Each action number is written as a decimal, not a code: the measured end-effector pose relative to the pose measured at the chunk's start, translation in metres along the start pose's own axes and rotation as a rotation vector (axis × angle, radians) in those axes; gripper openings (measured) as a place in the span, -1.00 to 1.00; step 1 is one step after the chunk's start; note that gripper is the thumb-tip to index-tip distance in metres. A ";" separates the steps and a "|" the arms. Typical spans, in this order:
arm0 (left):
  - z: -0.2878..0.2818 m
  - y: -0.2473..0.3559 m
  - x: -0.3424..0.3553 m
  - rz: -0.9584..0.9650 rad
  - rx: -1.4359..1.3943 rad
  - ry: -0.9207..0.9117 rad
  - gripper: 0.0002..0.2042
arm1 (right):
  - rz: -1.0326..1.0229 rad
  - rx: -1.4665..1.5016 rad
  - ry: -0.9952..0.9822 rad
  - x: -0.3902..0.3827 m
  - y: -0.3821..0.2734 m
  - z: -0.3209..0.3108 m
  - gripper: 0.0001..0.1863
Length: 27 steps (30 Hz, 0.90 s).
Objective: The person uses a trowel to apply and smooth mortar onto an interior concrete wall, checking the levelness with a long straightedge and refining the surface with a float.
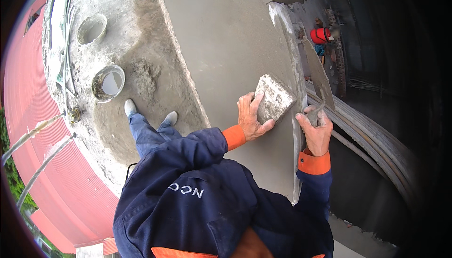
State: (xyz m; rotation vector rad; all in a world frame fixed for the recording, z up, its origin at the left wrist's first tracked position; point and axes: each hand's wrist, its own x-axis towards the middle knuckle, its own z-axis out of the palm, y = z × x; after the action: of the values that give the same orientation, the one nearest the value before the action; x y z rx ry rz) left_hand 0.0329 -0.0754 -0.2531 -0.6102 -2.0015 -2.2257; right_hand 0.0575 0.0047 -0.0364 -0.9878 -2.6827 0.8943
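Mostly smooth plaster [221,36] surrounds the left hand [252,118], gripping a block [276,98]. Edging [296,182] beside the right hand [318,133], clutching a trowel [317,69], looks unfinished.

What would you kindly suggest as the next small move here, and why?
I'd probably bring the trowel left to the edge of the plastered wall: the right hand holds it just beyond that edge, while the left hand grips the block on the wall side, close by.
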 end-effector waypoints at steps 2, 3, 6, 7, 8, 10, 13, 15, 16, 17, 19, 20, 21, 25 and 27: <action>-0.005 -0.009 0.042 0.015 0.029 0.065 -0.11 | 0.038 0.012 0.001 -0.002 0.004 -0.001 -0.71; -0.011 -0.011 0.070 0.013 0.089 0.128 -0.13 | 0.052 0.024 -0.002 -0.002 0.009 -0.001 -0.71; -0.031 -0.043 0.153 -0.149 0.133 0.223 -0.24 | 0.050 0.035 0.009 -0.005 0.020 -0.005 -0.72; -0.037 -0.064 0.177 -0.215 0.140 0.261 -0.28 | 0.054 0.048 0.010 -0.003 0.022 -0.004 -0.72; -0.048 -0.080 0.194 -0.308 0.144 0.259 -0.29 | 0.059 0.059 0.001 -0.003 0.018 -0.003 -0.74; -0.064 -0.107 0.197 -0.547 0.166 0.216 -0.25 | 0.038 0.040 -0.004 -0.001 0.014 -0.001 -0.74; -0.063 -0.134 0.150 -0.724 0.166 0.137 -0.23 | 0.024 0.032 -0.005 0.000 0.007 0.002 -0.76; -0.045 -0.107 0.125 -0.650 0.169 0.141 -0.22 | 0.005 -0.014 0.008 0.000 0.008 0.001 -0.76; -0.037 -0.089 0.133 -0.507 0.159 0.181 -0.23 | 0.017 0.003 0.003 0.000 0.008 0.001 -0.76; -0.035 -0.075 0.144 -0.362 0.145 0.216 -0.24 | 0.031 0.018 0.004 -0.001 0.008 0.000 -0.76; -0.048 -0.064 0.202 -0.368 0.125 0.251 -0.27 | 0.051 0.050 0.007 -0.003 0.014 -0.001 -0.76; -0.054 -0.071 0.233 -0.372 0.116 0.284 -0.28 | 0.047 0.064 0.001 -0.001 0.016 -0.001 -0.77; -0.060 -0.089 0.253 -0.458 0.087 0.352 -0.31 | 0.055 0.085 0.004 -0.003 0.017 0.000 -0.77; -0.100 -0.208 0.249 -0.906 0.088 0.202 -0.18 | -0.001 0.032 -0.005 0.004 0.008 0.001 -0.76; -0.101 -0.214 0.210 -1.002 0.200 0.134 -0.14 | -0.003 0.035 0.009 0.001 0.016 0.000 -0.76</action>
State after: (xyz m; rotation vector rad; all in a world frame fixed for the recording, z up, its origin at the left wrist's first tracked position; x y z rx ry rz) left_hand -0.2530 -0.1018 -0.3868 0.7189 -2.7580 -2.2757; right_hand 0.0655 0.0148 -0.0457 -0.9782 -2.6507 0.9309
